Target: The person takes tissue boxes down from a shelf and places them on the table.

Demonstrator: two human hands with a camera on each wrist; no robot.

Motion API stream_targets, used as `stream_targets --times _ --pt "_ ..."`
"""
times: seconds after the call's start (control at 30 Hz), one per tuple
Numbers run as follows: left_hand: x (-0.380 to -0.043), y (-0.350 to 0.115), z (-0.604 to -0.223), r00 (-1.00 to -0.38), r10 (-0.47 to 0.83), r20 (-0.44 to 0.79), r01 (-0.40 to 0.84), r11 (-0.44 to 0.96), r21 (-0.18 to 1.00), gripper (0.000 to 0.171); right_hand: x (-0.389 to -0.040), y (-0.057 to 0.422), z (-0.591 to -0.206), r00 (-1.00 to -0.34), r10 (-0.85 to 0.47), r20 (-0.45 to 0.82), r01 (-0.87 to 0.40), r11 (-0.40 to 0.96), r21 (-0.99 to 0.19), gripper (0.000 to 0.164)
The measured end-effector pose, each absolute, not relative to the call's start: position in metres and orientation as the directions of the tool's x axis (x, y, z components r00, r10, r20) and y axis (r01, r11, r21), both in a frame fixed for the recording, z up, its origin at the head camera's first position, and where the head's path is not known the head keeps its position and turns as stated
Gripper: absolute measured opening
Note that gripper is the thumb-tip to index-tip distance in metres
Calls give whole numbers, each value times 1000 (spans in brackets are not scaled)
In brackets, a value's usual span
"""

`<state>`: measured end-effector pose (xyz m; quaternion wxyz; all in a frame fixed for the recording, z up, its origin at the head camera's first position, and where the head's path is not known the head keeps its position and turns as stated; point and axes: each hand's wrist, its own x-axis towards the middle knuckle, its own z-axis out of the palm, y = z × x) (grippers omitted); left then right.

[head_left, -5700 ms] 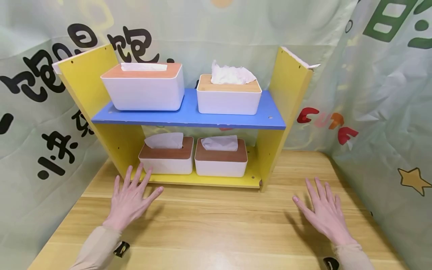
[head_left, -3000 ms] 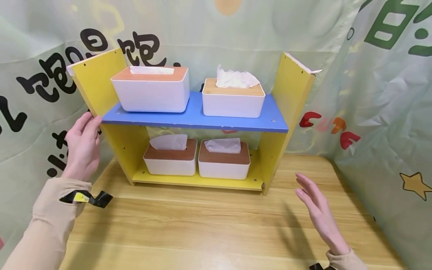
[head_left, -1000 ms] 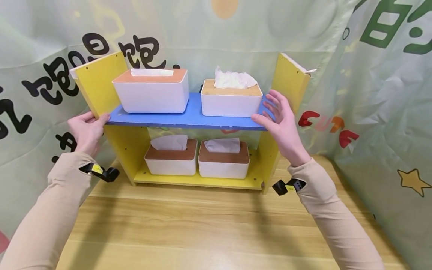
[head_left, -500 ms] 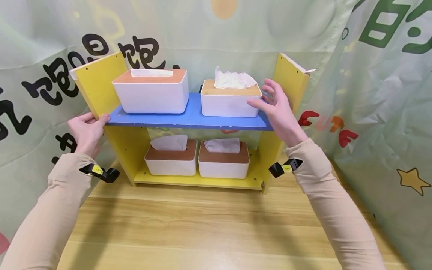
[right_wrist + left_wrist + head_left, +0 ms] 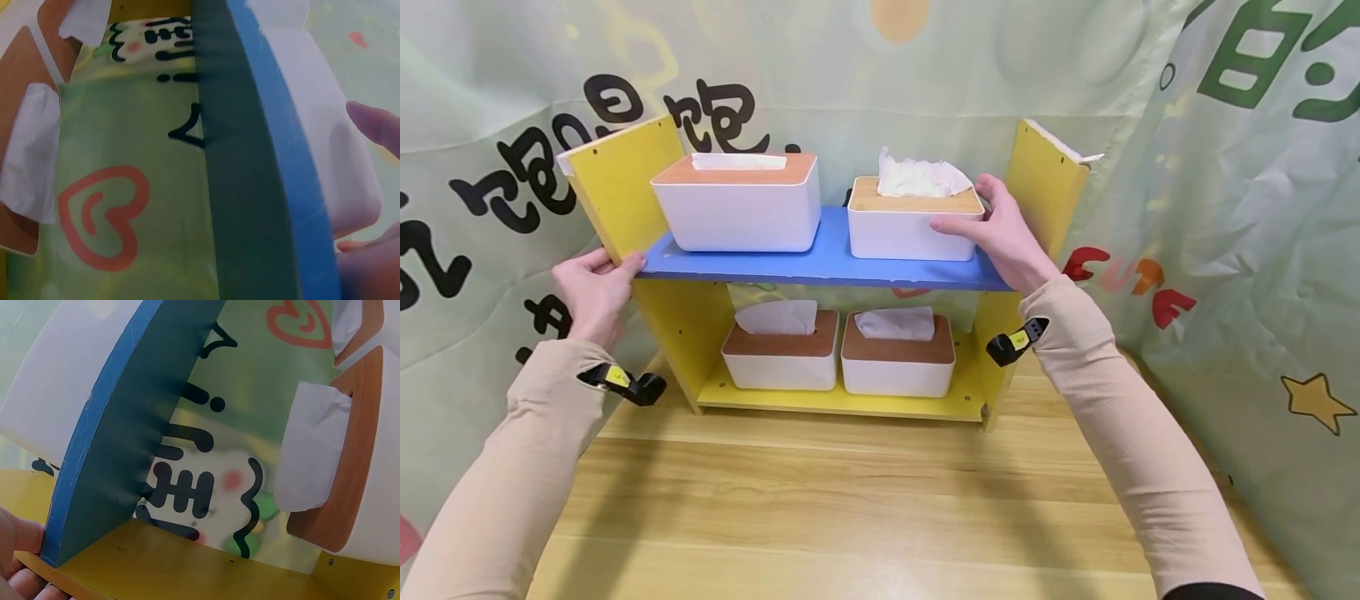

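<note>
A yellow shelf unit [image 5: 688, 300] with a blue middle board [image 5: 820, 267] stands on the wooden table. My left hand [image 5: 597, 293] grips its left side panel, thumb at the blue board's end, fingers behind the panel. On the blue board stand a larger white tissue box [image 5: 737, 218] at left and a smaller tissue box [image 5: 887, 235] with a light wood lid at right. My right hand [image 5: 1011, 237] is spread around the smaller box's right end, thumb before its front face, other fingers at its right side. In the right wrist view the thumb [image 5: 378, 128] appears apart from the box.
Two brown-lidded tissue boxes, a left one [image 5: 778, 367] and a right one [image 5: 898, 375], sit side by side on the yellow bottom board [image 5: 850, 404]. The wooden table [image 5: 850, 500] extends in front. Printed cloth [image 5: 1225, 250] hangs behind and at both sides.
My left hand went from above the table to the shelf unit's left panel and stays there. My right hand rose from the table's right side and moved left to the smaller tissue box.
</note>
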<state>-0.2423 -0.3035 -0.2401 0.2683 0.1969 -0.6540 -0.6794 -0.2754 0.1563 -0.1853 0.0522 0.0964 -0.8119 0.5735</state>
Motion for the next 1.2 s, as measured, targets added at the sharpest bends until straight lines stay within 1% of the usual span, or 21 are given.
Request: stream_targets --times 0.13,0.37,0.47,0.57,0.7,0.77,0.97,1.2 --pt "-242 -303 -240 -778 -622 90 123 -11 992 55 -285 159 -188 -973 -112 201 -229 364 -903 105" --pt "-242 -303 -240 -783 -616 82 114 -13 993 56 -295 160 -190 -967 -148 206 -248 393 -886 92" --pt "-241 -304 -241 -783 -618 72 106 -18 994 56 -297 159 -191 -969 -149 198 -242 386 -890 94" --pt "-241 -305 -241 -781 -621 66 102 -22 995 56 -300 158 -191 -969 -153 196 -239 366 -899 93" --pt "-242 -306 -241 -783 -619 63 96 -19 995 57 -303 156 -191 -966 -162 203 -246 314 -917 85" --pt "-242 -306 -240 -784 -617 63 90 -12 996 57 -305 155 -190 -965 -171 199 -242 290 -926 84" --pt "-241 -306 -239 -783 -620 59 75 -1 997 57 -311 154 -189 -965 -201 171 -215 225 -950 85" --pt "-242 -304 -239 -781 -621 60 61 20 998 56 -315 156 -192 -956 -206 209 -247 183 -952 76"
